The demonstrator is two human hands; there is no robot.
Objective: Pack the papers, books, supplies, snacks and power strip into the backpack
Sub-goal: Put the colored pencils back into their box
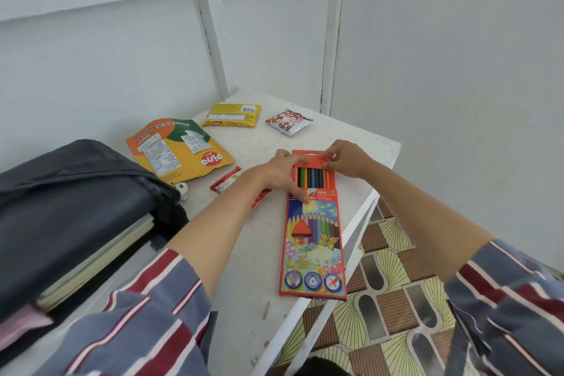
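A red box [314,238] of colored pencils lay flat on the white table [244,284], close to the right edge, and its near corner stuck out a little past that edge. Both hands were at the far end of the box. The left hand [282,174] held the box by its left side, with the thumb flat on the front and the fingers bent over the top flap. The right hand [346,160] pinched the top flap between its thumb and bent fingers. The dark backpack [61,192] lay open on the left side of the table, well apart from the box. Books [100,253] were stacked inside it. A small white thing [183,189] sat just beside the backpack. Snacks lay on the table past the hands: an orange bag [177,146] near the backpack, a yellow pack [232,114] farther back, and a white pack [288,121] to its right. A red bar [224,183] lay just beside the left arm. Both arms had striped sleeves [146,314]. A floor [390,314] with brown and yellow shapes showed to the right of the table.
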